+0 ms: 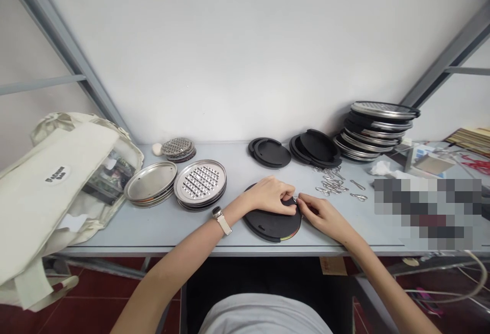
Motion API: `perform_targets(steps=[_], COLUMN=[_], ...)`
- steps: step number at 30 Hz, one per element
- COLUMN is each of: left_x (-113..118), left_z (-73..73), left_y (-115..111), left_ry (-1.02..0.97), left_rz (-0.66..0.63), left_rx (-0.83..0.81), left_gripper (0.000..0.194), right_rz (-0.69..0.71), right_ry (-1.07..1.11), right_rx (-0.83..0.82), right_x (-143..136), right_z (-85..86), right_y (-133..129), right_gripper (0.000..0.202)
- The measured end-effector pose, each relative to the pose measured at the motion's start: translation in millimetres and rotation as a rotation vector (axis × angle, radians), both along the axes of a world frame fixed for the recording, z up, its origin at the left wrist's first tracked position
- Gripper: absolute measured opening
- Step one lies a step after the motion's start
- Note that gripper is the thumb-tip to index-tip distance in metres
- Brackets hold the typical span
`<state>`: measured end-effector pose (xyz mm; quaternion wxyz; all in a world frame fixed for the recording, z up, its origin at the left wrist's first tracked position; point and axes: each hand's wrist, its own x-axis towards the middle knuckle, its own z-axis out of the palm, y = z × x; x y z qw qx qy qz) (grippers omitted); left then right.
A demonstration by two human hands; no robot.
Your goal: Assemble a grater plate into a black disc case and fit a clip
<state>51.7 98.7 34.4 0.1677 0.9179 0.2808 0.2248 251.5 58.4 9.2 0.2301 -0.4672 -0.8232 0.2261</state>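
The black disc (270,223) lies flat on the table (145,234), to the left of the clip pile (334,187) and nearer the person. The left hand (271,196) is clamped on its rim, with thumb and forefinger curled in. The right hand (319,214), just on the near side of the pile, pinches a small metal piece (295,199) against the same spot; the fingertips of both hands nearly meet.

For good work here, the left hand should probably hold the disc firmly down while the right guides the metal with light, straight pressure, so nothing slips or bends.

Being round, the disc has no long axis. Its short slot (261,227) runs roughly left to right, on the side away from the pile; its coloured edge (291,236) faces the person, slightly rightward. Which way the metal piece points is too small to tell.
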Motion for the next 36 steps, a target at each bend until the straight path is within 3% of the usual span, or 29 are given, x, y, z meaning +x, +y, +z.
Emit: perform_targets(steps=[10, 36], left_x=[0.3, 2.2], left_z=[2.5, -2.9], left_y=[-1.3, -0.1], left_ry=[0.019, 0.019], left_rz=[0.01, 0.023], left_rx=[-0.018, 0.086], left_gripper=[0.024, 0.026], right_rz=[-0.013, -0.003], right_ry=[0.031, -0.033], right_rx=[-0.05, 0.014], right_x=[0.9, 0.5], right_z=[-3.0, 1.6], right_y=[0.6, 0.7], right_gripper=[0.029, 0.03])
